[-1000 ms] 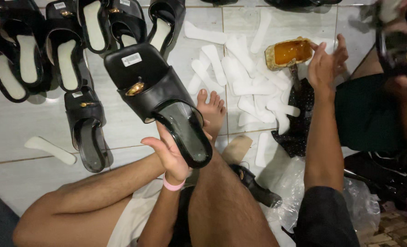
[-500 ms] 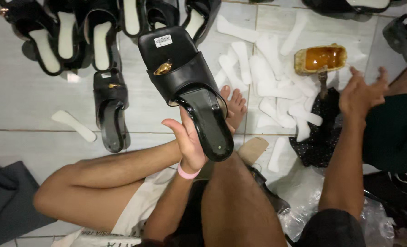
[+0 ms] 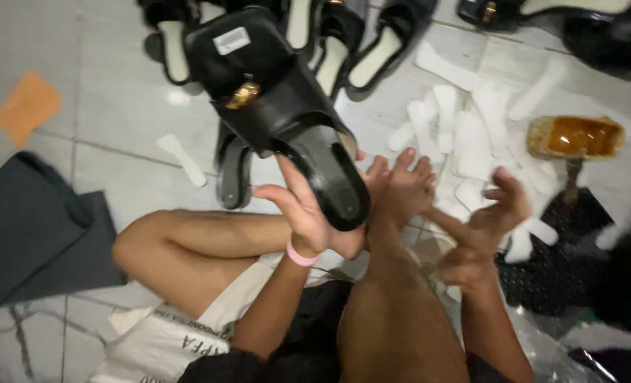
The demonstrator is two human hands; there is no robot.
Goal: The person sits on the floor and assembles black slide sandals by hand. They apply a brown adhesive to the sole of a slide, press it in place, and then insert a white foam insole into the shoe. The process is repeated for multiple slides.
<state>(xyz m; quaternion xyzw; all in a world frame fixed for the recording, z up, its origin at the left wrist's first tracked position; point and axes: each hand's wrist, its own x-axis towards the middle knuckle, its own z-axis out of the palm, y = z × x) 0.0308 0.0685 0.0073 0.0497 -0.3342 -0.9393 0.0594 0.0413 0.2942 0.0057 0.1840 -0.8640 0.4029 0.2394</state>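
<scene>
Left hand (image 3: 308, 216) grip around black sandal (image 3: 280, 106)

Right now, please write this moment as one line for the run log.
left hand: holds black sandal by heel | right hand: empty, fingers spread | floor: white insoles, glue tub

Floor-level shoemaking workshop: rows of black sandals (image 3: 308, 28), loose white insoles (image 3: 472, 135), glue tub (image 3: 574, 137).
</scene>
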